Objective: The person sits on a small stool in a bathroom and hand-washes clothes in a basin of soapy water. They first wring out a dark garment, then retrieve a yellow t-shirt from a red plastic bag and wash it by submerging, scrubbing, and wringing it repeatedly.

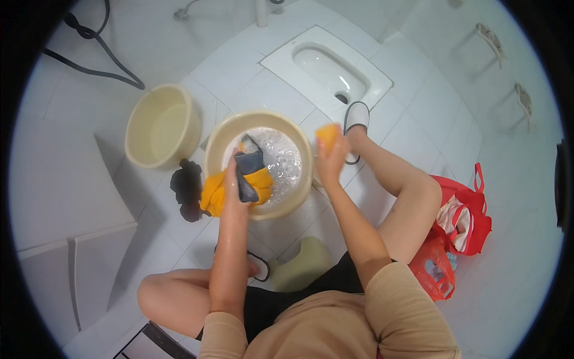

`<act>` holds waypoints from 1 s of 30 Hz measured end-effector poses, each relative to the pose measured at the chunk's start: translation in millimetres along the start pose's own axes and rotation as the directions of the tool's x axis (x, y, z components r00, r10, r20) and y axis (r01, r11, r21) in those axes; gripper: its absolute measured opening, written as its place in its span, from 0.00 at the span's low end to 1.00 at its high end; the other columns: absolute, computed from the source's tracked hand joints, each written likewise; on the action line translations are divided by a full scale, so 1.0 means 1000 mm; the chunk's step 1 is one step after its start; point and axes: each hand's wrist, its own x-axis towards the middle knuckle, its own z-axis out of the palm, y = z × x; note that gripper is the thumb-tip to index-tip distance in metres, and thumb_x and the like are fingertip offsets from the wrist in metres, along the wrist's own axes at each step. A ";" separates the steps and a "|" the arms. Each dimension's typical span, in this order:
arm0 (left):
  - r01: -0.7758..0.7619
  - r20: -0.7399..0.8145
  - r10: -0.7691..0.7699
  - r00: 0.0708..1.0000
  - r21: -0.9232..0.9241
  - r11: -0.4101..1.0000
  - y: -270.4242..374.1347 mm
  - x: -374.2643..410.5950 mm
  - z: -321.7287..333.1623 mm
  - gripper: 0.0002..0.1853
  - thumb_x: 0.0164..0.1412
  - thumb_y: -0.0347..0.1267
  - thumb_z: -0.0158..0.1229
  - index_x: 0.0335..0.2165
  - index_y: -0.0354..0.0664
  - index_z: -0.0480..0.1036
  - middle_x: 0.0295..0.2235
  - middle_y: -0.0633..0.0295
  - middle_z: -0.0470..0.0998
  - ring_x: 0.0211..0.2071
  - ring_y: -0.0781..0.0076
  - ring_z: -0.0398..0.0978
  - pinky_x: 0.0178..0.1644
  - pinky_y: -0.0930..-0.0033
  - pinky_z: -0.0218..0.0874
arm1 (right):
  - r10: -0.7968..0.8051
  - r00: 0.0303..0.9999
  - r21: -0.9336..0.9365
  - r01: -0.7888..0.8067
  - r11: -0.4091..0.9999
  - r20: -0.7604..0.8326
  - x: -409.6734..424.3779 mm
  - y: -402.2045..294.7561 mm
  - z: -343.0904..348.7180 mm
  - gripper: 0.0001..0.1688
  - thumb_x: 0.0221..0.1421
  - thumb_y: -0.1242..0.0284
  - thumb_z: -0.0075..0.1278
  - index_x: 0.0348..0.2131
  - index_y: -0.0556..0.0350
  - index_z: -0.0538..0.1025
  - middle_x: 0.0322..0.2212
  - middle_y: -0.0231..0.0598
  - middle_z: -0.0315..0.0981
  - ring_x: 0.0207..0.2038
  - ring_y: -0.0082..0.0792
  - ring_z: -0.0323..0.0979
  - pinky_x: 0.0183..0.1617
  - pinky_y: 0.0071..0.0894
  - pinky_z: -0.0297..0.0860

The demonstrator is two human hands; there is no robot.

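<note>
My left hand [232, 181] grips a wet yellow and dark grey garment [260, 179] over the left side of a cream plastic basin [303, 134]. Part of the yellow cloth hangs across the rim. Sudsy water [284, 166] fills the basin, with white foam along its far side. Off to the basin's right, my right hand [332, 155] is raised, holding a yellow-orange block [328, 136] that looks like a bar of soap; it is slightly blurred.
A second cream basin [163, 128] stands at the left, beside a dark bunched cloth [186, 188] on the tiles. Beyond lies a squat toilet [332, 67]. Red bags [482, 229] with cloth sit right. I sit on a pale green stool [305, 264]. A grey hose [98, 74] hangs at upper left.
</note>
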 end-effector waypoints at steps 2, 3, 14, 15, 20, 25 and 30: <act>0.022 0.041 -0.018 0.999 -0.082 0.996 0.001 0.007 -0.009 0.13 0.58 0.44 0.51 0.32 0.46 0.69 0.28 0.65 0.73 0.28 0.72 0.72 0.33 0.70 0.67 | 0.051 0.999 -0.229 -0.045 0.972 0.017 -0.022 0.052 -0.005 0.37 0.47 0.67 0.54 0.54 0.60 0.59 0.40 0.48 0.62 0.43 0.48 0.60 0.48 0.43 0.57; 0.032 0.058 -0.025 0.998 -0.121 0.992 0.003 0.012 -0.020 0.13 0.58 0.44 0.51 0.32 0.46 0.70 0.28 0.65 0.73 0.28 0.72 0.72 0.33 0.69 0.67 | 0.093 0.988 -0.291 -0.054 0.955 0.122 -0.040 0.070 -0.007 0.39 0.45 0.67 0.55 0.54 0.60 0.58 0.40 0.48 0.62 0.43 0.48 0.59 0.48 0.43 0.57; 0.112 -0.039 -0.112 0.993 0.002 0.994 0.003 0.012 -0.021 0.25 0.54 0.50 0.55 0.44 0.45 0.67 0.41 0.63 0.72 0.40 0.69 0.71 0.44 0.65 0.64 | 0.001 0.839 -0.103 0.065 0.993 0.545 -0.084 0.119 0.026 0.39 0.38 0.70 0.59 0.51 0.56 0.63 0.47 0.49 0.60 0.51 0.48 0.57 0.55 0.41 0.56; 0.101 -0.035 -0.101 0.994 0.004 0.995 0.006 0.009 -0.020 0.26 0.54 0.50 0.55 0.44 0.45 0.66 0.42 0.63 0.71 0.41 0.69 0.71 0.45 0.64 0.63 | 0.021 0.830 -0.135 0.066 0.989 0.557 -0.080 0.113 0.026 0.36 0.39 0.69 0.59 0.50 0.57 0.65 0.48 0.50 0.60 0.52 0.47 0.56 0.55 0.41 0.56; 0.026 -0.039 -0.026 0.999 0.005 1.000 0.006 0.010 -0.033 0.25 0.54 0.49 0.54 0.44 0.43 0.67 0.42 0.62 0.72 0.41 0.69 0.71 0.47 0.64 0.62 | 0.225 0.852 -0.215 -0.136 0.967 0.473 -0.070 0.088 0.008 0.24 0.47 0.67 0.53 0.44 0.59 0.70 0.50 0.49 0.60 0.53 0.48 0.56 0.57 0.40 0.54; -0.004 -0.005 0.003 1.000 -0.068 0.998 0.005 0.010 -0.029 0.23 0.55 0.47 0.54 0.41 0.41 0.69 0.39 0.62 0.74 0.40 0.69 0.72 0.46 0.65 0.62 | 0.164 0.950 0.274 -0.237 0.932 0.265 -0.041 0.018 -0.003 0.26 0.46 0.72 0.53 0.46 0.59 0.68 0.49 0.49 0.62 0.53 0.48 0.58 0.58 0.40 0.53; -0.046 0.053 0.053 0.997 -0.123 0.991 0.003 0.021 -0.054 0.19 0.60 0.44 0.47 0.42 0.40 0.67 0.38 0.60 0.74 0.38 0.67 0.72 0.43 0.64 0.64 | -0.334 0.810 0.578 -0.008 0.816 0.483 -0.060 -0.120 -0.011 0.31 0.43 0.78 0.55 0.49 0.57 0.63 0.56 0.49 0.52 0.55 0.44 0.57 0.55 0.34 0.56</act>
